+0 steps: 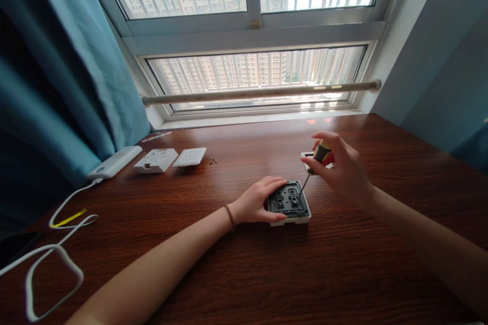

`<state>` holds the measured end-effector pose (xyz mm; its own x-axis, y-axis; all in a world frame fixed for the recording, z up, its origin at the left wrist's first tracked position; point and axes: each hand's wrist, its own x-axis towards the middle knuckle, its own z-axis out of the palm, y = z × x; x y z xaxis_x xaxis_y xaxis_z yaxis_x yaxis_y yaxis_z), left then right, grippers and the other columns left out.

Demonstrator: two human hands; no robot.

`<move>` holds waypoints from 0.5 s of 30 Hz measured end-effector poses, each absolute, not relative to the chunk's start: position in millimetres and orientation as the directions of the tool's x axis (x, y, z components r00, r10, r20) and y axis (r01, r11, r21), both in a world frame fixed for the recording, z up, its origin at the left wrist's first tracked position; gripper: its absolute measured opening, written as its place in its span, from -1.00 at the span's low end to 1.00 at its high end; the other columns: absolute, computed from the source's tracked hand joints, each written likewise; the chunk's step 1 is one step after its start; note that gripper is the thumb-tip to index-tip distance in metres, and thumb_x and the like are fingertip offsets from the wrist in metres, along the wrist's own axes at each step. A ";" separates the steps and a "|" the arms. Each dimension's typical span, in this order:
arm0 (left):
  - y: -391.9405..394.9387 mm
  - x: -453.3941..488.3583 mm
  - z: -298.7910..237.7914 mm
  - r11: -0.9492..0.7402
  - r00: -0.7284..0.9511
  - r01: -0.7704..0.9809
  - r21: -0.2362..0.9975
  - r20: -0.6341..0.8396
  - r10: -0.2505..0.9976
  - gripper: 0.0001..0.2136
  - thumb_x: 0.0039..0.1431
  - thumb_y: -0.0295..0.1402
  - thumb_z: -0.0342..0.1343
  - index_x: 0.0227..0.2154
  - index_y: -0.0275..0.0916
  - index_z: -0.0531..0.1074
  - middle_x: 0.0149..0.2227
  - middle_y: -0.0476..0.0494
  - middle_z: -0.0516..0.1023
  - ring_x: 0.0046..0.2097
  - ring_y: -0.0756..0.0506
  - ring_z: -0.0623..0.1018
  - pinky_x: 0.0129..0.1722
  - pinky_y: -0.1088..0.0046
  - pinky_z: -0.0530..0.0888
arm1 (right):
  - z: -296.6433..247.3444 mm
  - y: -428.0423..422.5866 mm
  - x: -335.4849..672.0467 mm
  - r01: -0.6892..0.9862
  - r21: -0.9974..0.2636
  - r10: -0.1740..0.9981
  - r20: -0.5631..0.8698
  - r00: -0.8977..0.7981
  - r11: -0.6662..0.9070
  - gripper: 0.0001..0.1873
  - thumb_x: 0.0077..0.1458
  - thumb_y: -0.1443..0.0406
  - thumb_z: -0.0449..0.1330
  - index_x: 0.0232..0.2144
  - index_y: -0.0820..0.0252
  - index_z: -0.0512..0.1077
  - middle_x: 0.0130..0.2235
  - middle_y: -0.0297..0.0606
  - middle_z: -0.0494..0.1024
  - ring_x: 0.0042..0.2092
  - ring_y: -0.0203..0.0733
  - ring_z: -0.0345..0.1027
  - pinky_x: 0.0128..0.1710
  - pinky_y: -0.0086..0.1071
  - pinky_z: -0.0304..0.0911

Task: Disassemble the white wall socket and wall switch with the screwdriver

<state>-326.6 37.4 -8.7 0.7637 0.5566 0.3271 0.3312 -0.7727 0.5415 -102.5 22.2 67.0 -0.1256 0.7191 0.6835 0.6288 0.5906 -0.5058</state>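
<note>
A square wall switch [285,209] with a dark inner face and a white base lies on the brown table. My left hand [264,200] grips it from the left, thumb along the near edge and fingers over the far one. Above and to the right, my right hand [339,162] is closed round the yellow and black handle of a screwdriver [321,151]. The screwdriver tilts down to the left, and its tip meets the right part of the dark face. Partly hidden behind the right hand is a white frame [305,155].
Farther left lie a white box [156,160], a white socket panel [189,157] and a few small screws [212,161]. A white power strip [115,162] with a looping white cable [78,269] and a yellow strip [70,218] is at the far left, beside a blue curtain [95,61].
</note>
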 end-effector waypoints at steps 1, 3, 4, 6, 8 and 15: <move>37.5 -326.7 -8.7 -0.772 0.763 0.331 0.543 0.328 0.557 -0.28 -0.10 -0.09 0.19 0.11 -0.26 0.12 0.08 -0.33 0.26 0.09 -0.24 0.29 0.09 0.15 0.25 | 67.7 22.9 -102.1 0.602 -0.508 0.720 0.673 -0.169 0.616 -0.61 -0.02 0.24 0.21 -0.10 0.10 0.24 -0.30 -0.27 0.45 -0.39 -0.24 0.38 -0.38 -0.31 0.39; 37.7 -326.7 -8.7 -0.773 0.763 0.327 0.543 0.331 0.555 -0.29 -0.10 -0.10 0.19 0.11 -0.25 0.13 0.07 -0.33 0.27 0.08 -0.24 0.29 0.09 0.16 0.25 | 71.6 24.9 -98.7 0.460 -0.598 0.745 0.613 -0.264 0.656 -0.57 0.06 0.29 0.13 0.00 0.07 0.18 -0.07 -0.17 0.40 -0.21 -0.18 0.41 -0.25 -0.28 0.40; 37.8 -326.7 -8.7 -0.775 0.764 0.324 0.542 0.333 0.552 -0.29 -0.10 -0.10 0.20 0.11 -0.26 0.13 0.07 -0.33 0.27 0.08 -0.24 0.29 0.09 0.16 0.25 | 74.5 25.9 -96.0 0.365 -0.663 0.757 0.572 -0.315 0.653 -0.52 0.09 0.31 0.08 0.08 0.03 0.11 0.04 -0.15 0.31 -0.10 -0.15 0.38 -0.16 -0.25 0.38; 38.0 -326.7 -8.9 -0.778 0.764 0.319 0.542 0.338 0.549 -0.28 -0.11 -0.11 0.20 0.11 -0.26 0.13 0.08 -0.34 0.26 0.09 -0.24 0.29 0.10 0.16 0.24 | 81.0 27.4 -89.5 0.203 -0.768 0.765 0.498 -0.408 0.608 -0.43 0.13 0.35 0.02 0.16 -0.05 -0.02 0.20 -0.18 0.10 0.06 -0.11 0.27 -0.03 -0.20 0.31; 38.1 -326.7 -9.1 -0.775 0.763 0.319 0.545 0.337 0.551 -0.28 -0.11 -0.11 0.20 0.12 -0.26 0.13 0.08 -0.34 0.26 0.10 -0.25 0.28 0.10 0.15 0.24 | 87.1 28.0 -83.3 0.143 -0.817 0.766 0.443 -0.466 0.559 -0.42 0.12 0.36 0.01 0.17 -0.09 -0.01 0.22 -0.23 0.06 0.09 -0.09 0.24 0.02 -0.14 0.27; 37.6 -326.4 -8.6 -0.770 0.759 0.322 0.551 0.335 0.558 -0.28 -0.12 -0.10 0.20 0.12 -0.25 0.13 0.07 -0.33 0.28 0.09 -0.26 0.30 0.08 0.14 0.25 | 90.5 22.2 -83.7 0.401 -0.670 0.780 0.554 -0.290 0.625 -0.68 -0.07 0.23 0.25 -0.20 0.09 0.40 -0.31 -0.29 0.49 -0.31 -0.20 0.44 -0.32 -0.30 0.43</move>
